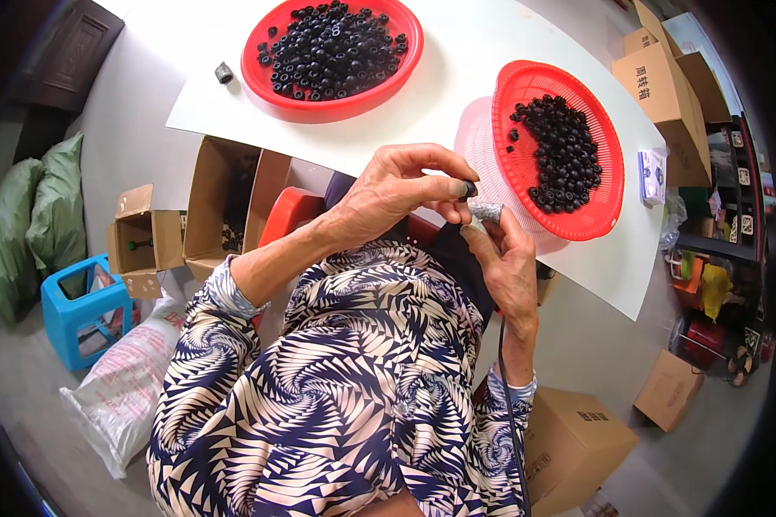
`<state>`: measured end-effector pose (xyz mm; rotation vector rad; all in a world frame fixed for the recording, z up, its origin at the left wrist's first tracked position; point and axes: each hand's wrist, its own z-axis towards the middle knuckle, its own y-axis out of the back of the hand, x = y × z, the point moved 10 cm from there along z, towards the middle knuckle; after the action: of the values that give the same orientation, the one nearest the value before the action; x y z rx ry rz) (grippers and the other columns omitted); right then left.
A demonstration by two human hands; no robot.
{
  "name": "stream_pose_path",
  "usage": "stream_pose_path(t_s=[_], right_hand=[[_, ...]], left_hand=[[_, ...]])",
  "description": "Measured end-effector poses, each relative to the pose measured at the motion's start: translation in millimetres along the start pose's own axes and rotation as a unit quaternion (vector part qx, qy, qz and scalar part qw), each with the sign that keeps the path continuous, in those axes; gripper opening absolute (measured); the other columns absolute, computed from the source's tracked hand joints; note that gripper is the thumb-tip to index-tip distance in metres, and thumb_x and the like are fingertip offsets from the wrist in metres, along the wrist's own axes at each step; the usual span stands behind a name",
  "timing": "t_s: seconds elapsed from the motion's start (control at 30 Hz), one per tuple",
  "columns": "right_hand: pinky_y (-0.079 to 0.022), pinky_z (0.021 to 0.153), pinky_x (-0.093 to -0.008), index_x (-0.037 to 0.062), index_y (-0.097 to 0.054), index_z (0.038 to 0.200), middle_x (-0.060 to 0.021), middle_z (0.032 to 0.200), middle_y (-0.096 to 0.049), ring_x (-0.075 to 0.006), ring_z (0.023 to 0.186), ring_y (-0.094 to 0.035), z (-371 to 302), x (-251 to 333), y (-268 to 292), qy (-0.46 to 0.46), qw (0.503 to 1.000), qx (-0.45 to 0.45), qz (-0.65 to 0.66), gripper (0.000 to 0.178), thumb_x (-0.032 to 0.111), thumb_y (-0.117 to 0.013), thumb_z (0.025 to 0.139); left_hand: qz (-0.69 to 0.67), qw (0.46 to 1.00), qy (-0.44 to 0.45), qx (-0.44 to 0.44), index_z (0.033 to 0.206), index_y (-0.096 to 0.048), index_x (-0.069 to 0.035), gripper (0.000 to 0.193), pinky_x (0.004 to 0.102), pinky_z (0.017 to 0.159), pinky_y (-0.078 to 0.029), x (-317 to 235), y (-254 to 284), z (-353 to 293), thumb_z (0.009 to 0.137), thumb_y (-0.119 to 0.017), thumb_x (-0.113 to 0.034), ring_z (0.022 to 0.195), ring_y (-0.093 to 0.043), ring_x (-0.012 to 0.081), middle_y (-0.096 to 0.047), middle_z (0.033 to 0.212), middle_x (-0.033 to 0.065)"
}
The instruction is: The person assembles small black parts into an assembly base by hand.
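Patterned sleeves frame both hands at the worktop's [405, 129] near edge. Left hand [397, 194] fingers pinch a small black ring [467, 189], clamped at the tips. Right hand [504, 263] fingers grip a grey sleeve-like piece [486, 211], upright, just below and right of the ring, nearly touching. Near red basket [513, 121] of black rings sits just beyond, at the right edge.

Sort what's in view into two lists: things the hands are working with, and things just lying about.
In use:
left hand pinching a small black ring
right hand holding a grey sleeve
two red baskets of black rings

Lying about:
open cardboard box
blue stool
green sacks
lone grey sleeve
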<state>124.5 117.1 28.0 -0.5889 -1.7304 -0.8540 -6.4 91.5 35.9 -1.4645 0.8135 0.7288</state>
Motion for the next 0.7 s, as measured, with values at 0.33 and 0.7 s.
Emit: stream_pose_path(t_s=[0.33,0.7], right_hand=[[-0.048,0.073,-0.0269,-0.0045,-0.054,0.102,-0.0116,0.087,-0.066,-0.0134,0.080,-0.061,-16,33,22,0.059,0.995,-0.075,0.032,0.026,0.011,-0.066,0.086],[-0.050,0.070,-0.0314,-0.0047,-0.051,0.104,-0.0181,0.087,-0.067,-0.0235,0.081,-0.068,-19,69,11,0.134,0.988,-0.068,-0.045,0.031,0.014,-0.067,0.085]], left_hand=[[0.051,0.998,-0.024,-0.029,0.097,-0.063,0.003,0.015,0.0261,0.075,-0.055,-8,-4,-5,0.082,-0.060,0.003,0.081,-0.066,0.0159,-0.063,0.091,0.0093],[-0.083,0.996,0.025,0.012,0.102,-0.062,0.003,0.019,0.0259,0.073,-0.050,16,-6,-3,0.084,-0.061,-0.001,0.080,-0.059,0.0125,-0.059,0.095,0.0065]])
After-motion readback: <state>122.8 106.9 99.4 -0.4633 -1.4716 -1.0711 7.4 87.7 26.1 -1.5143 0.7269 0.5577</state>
